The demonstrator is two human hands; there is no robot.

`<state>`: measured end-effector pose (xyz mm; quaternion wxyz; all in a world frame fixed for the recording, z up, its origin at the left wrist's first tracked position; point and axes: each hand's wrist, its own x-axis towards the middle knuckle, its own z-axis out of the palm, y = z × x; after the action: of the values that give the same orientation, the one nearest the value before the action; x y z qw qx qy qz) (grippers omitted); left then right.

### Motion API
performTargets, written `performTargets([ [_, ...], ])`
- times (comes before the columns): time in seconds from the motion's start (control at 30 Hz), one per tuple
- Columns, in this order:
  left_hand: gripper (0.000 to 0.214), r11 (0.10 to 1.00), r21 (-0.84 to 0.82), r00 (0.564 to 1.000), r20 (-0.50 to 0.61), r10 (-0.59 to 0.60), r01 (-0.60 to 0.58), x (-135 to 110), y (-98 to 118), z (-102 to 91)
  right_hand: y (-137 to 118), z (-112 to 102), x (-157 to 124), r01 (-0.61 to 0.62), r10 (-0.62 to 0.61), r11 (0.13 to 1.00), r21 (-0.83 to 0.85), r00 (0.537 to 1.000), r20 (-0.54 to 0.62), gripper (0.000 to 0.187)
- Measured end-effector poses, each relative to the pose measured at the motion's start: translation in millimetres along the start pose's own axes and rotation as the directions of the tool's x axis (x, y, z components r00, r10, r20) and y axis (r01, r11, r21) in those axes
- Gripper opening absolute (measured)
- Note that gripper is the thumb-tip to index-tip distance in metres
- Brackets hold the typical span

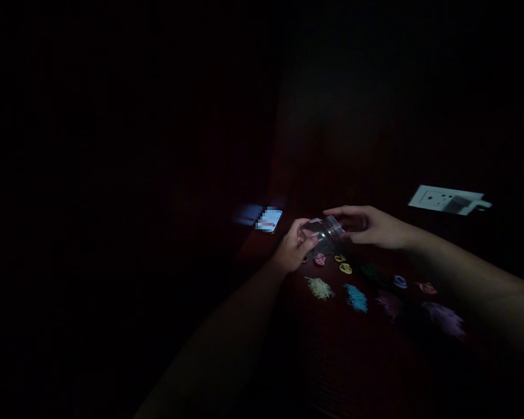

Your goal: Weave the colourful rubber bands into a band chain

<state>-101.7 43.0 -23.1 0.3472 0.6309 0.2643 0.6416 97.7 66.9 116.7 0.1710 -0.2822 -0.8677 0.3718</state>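
My left hand (293, 247) is wrapped round a clear jar (322, 237), which lies tilted with its mouth to the right. Something pale pink shows at the jar's far side. My right hand (369, 227) is at the jar's mouth, thumb and fingers apart; its inner fingers are in shadow, and I cannot tell whether they touch the rim. Just below the jar lie small looped bands: a pink one (319, 259) and yellow ones (345, 268). Nearer me are a pale yellow pile (319, 288) and a blue pile (357, 297) of thin, small bands.
A lit phone (268, 220) lies left of the jar. Under my right forearm are a lavender band (400, 281), an orange-pink band (428, 287) and a purple pile (445, 319). A white printed card or packet (439, 198) is at the right. The surroundings are very dark.
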Motion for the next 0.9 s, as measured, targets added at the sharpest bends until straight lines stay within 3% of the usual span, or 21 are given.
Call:
performTargets([
  [0.23,0.065,0.967,-0.218,0.991,0.008,-0.131,0.129,2,2,4.8,-22,8,-4,0.158,-0.161,0.953,-0.26,0.987,0.01,0.057],
  [0.43,0.07,0.997,-0.076,0.999,-0.03,0.033,-0.035,-3,5,3.7,-20,3,1,0.019,-0.027,0.97,-0.242,0.999,-0.031,0.045],
  [0.53,0.076,0.999,0.005,0.998,-0.051,0.046,-0.046,-4,8,3.8,-19,0,4,-0.042,0.033,0.977,-0.209,0.998,-0.044,0.033],
  [0.63,0.072,0.997,-0.073,0.997,-0.066,0.034,-0.038,-3,10,5.3,-22,-1,5,-0.065,0.057,0.979,-0.195,0.997,-0.046,0.027],
  [0.83,0.065,0.905,-0.347,0.966,0.012,-0.258,0.246,2,10,6.8,-36,7,-1,-0.045,0.041,0.98,-0.191,0.999,-0.026,0.044],
  [0.9,0.066,0.878,-0.389,0.958,0.046,-0.283,0.278,2,11,6.1,-40,8,-3,-0.007,0.001,0.98,-0.201,1.0,-0.031,0.051],
])
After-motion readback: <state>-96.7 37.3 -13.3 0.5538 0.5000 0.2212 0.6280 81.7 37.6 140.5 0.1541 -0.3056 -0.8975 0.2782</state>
